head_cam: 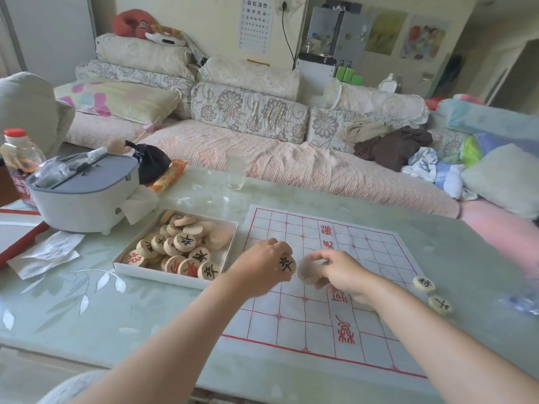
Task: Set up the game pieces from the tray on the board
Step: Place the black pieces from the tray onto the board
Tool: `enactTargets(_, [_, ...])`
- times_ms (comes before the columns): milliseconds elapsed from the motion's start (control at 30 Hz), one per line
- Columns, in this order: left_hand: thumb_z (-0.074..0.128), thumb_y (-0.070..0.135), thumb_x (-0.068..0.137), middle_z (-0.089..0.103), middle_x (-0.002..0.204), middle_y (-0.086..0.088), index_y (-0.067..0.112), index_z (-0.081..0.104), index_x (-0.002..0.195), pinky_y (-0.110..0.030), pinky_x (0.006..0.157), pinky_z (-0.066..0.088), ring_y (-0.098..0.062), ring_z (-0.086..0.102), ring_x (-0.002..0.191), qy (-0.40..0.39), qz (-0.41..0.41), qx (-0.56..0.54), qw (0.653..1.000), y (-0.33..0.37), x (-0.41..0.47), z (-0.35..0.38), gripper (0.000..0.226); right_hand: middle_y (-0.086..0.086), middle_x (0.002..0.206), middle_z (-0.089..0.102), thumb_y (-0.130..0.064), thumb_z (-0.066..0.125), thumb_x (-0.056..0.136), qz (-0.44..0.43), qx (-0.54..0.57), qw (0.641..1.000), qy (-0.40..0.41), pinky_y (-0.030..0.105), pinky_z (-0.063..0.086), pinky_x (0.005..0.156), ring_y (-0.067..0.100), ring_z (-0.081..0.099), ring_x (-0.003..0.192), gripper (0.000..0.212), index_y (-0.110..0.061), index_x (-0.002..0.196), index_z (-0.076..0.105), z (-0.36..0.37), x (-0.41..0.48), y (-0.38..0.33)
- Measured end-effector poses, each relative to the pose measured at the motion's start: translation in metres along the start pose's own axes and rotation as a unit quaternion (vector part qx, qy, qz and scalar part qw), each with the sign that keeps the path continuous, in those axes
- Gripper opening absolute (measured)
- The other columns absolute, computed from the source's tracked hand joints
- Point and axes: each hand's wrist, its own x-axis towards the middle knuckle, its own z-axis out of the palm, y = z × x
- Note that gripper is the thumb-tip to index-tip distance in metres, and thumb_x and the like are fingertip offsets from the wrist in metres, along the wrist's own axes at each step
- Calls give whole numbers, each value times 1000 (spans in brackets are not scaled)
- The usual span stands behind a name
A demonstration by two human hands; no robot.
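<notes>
Above the red-gridded white paper board (376, 258), the left hand (259, 266) gripped a black-marked round wooden piece (287, 264) while the right hand (344, 272) pinched a blurred wooden disc (307, 273).

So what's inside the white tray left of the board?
The white tray holds a loose pile of round wooden xiangqi pieces, some showing black or red characters, others blank side up. Lower pieces and most of the tray floor are hidden under the pile.

Ahead of both hands and under them the board (291, 322) lies bare. Just left of the left hand (262, 265) stands the tray (163, 277) wall. Right of the right hand (342, 272), two pieces (424, 283) sit at the board's edge. A glass (236, 170) stands well ahead.
</notes>
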Motion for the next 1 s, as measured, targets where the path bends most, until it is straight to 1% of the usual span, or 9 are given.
enactTargets(133, [68, 30, 84, 54, 119, 4, 26, 52, 126, -28, 82, 49, -18, 55, 102, -47, 22, -12, 999, 33, 10, 26, 45, 7, 104, 64, -10, 49, 103, 17, -40, 999, 17, 13, 41, 46, 12, 61, 68, 23, -21, 114, 65, -24, -17, 30])
enactTargets(267, [71, 26, 81, 53, 119, 3, 26, 54, 126, -30, 87, 50, -19, 56, 103, -95, 11, -34, 995, 46, 19, 40, 47, 0, 116, 60, -21, 48, 103, 5, -140, 989, 37, 16, 38, 60, 6, 55, 76, 26, -24, 125, 63, -32, -16, 47])
enactTargets(367, [71, 26, 79, 53, 120, 3, 26, 56, 127, -28, 86, 48, -18, 54, 104, -114, -2, -42, 993, 46, 21, 46, 51, -1, 134, 54, -21, 58, 96, -5, -168, 986, 21, 23, 45, 88, 16, 57, 112, 39, -21, 136, 57, -32, -15, 53])
enactTargets(433, [73, 31, 77, 54, 120, 4, 26, 56, 127, -25, 82, 45, -15, 53, 101, -129, -12, -52, 990, 46, 23, 46, 53, -2, 137, 48, -30, 64, 91, -17, -196, 980, 15, 24, 41, 94, 18, 51, 123, 49, -22, 139, 54, -30, -14, 54])
enactTargets(567, [69, 41, 82, 60, 110, 2, 29, 62, 115, -29, 82, 47, -19, 58, 99, -163, -29, -78, 983, 46, 30, 48, 36, -5, 129, 54, -38, 70, 87, -57, -230, 971, 23, 20, 36, 89, 13, 53, 116, 46, -27, 130, 59, -30, -4, 60])
enactTargets(700, [74, 35, 78, 61, 107, 11, 39, 61, 109, -29, 79, 54, -15, 61, 94, -168, -29, -105, 980, 41, 44, 52, 34, -11, 118, 59, -41, 71, 84, -68, -245, 967, 17, 21, 41, 80, 9, 56, 104, 38, -31, 119, 62, -37, 6, 65])
enactTargets(767, [72, 25, 79, 62, 102, 13, 40, 62, 102, -28, 70, 56, -14, 62, 88, -164, -40, -127, 977, 39, 52, 56, 29, -13, 117, 60, -40, 70, 83, -66, -243, 967, 26, 24, 45, 84, 10, 57, 106, 40, -30, 121, 61, -45, 13, 65])
enactTargets(867, [62, 16, 84, 64, 92, 16, 40, 63, 92, -24, 67, 53, -12, 61, 80, -121, -58, -165, 977, 36, 64, 62, 25, -13, 114, 60, -44, 67, 83, -59, -228, 968, 82, 32, 48, 90, 12, 57, 106, 40, -30, 119, 58, -69, 29, 65])
enactTargets(1000, [59, 16, 87, 63, 95, 15, 32, 65, 94, -21, 63, 49, -10, 61, 80, -46, -88, -212, 972, 36, 84, 67, 18, -13, 106, 60, -45, 65, 85, -21, -215, 960, 176, 31, 48, 86, 14, 58, 104, 24, -30, 104, 61, -108, 59, 79])
